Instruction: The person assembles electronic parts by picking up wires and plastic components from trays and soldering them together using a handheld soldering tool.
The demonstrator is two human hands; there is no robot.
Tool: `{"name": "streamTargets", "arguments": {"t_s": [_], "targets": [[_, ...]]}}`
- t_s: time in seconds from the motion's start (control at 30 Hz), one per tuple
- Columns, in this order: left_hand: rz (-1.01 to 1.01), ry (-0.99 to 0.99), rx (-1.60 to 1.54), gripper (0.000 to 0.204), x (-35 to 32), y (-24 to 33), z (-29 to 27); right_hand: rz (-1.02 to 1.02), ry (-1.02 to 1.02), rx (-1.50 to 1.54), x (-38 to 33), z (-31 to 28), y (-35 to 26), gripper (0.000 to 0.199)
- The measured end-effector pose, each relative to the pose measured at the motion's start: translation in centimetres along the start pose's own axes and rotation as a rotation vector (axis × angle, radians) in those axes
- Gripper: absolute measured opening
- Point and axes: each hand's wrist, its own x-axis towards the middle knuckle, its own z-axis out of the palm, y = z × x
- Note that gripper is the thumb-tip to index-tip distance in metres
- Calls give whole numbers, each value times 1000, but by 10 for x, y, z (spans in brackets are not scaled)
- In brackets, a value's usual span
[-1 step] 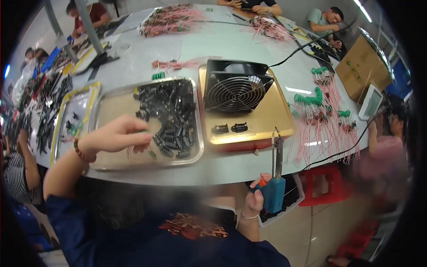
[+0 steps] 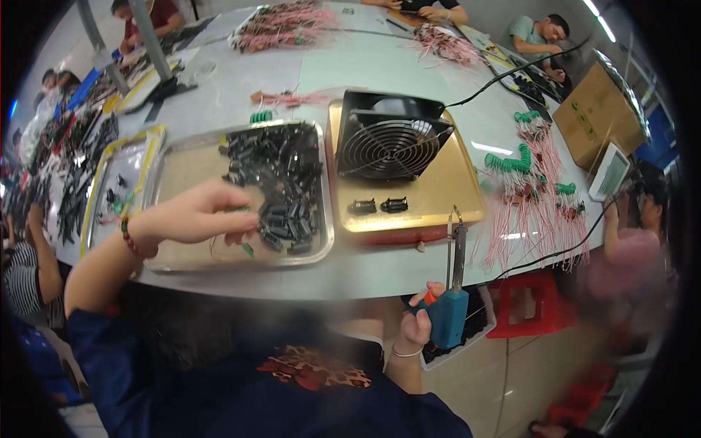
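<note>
My left hand [image 2: 191,215] hovers over the left half of a metal tray [image 2: 171,179], its fingers pinched around a small green part [image 2: 248,250] with thin wires trailing below. Beside the fingertips, a heap of black plastic housings [image 2: 274,164] fills the right side of that tray. In my right hand [image 2: 416,326] is a blue soldering gun [image 2: 448,318], held upright in front of the table edge with its tip pointing up. Two black housings [image 2: 394,205] lie side by side at the front of a gold tray [image 2: 438,208], close to the soldering tip.
A black fan [image 2: 393,146] stands on the gold tray, its cable running off right. Bundles of green parts with pink wires [image 2: 529,175] lie to the right, near a cardboard box [image 2: 595,113]. A red stool [image 2: 529,303] and bin sit below the edge. Other people work around.
My left hand has shifted slightly right, bringing its fingertips nearer the black housings. The right hand keeps its hold on the soldering gun. The whole view has shifted a little.
</note>
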Motion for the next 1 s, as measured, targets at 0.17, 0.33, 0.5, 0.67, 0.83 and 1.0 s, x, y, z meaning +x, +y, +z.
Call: {"name": "streamTargets", "arguments": {"t_s": [0.17, 0.33, 0.5, 0.67, 0.83, 1.0], "targets": [[109, 72, -13, 24, 36, 31, 22, 4, 58, 21, -3, 4, -4, 51], [242, 299, 81, 18, 72, 21, 39, 45, 21, 45, -3, 0, -6, 49], [253, 346, 237, 13, 92, 16, 57, -2, 32, 46, -2, -1, -5, 48], [262, 343, 254, 14, 57, 31, 40, -7, 50, 11, 0, 3, -7, 46], [361, 484, 204, 14, 2, 14, 21, -66, 55, 25, 3, 5, -8, 45], [205, 645, 95, 14, -43, -31, 15, -53, -2, 31, 5, 5, -8, 46]]}}
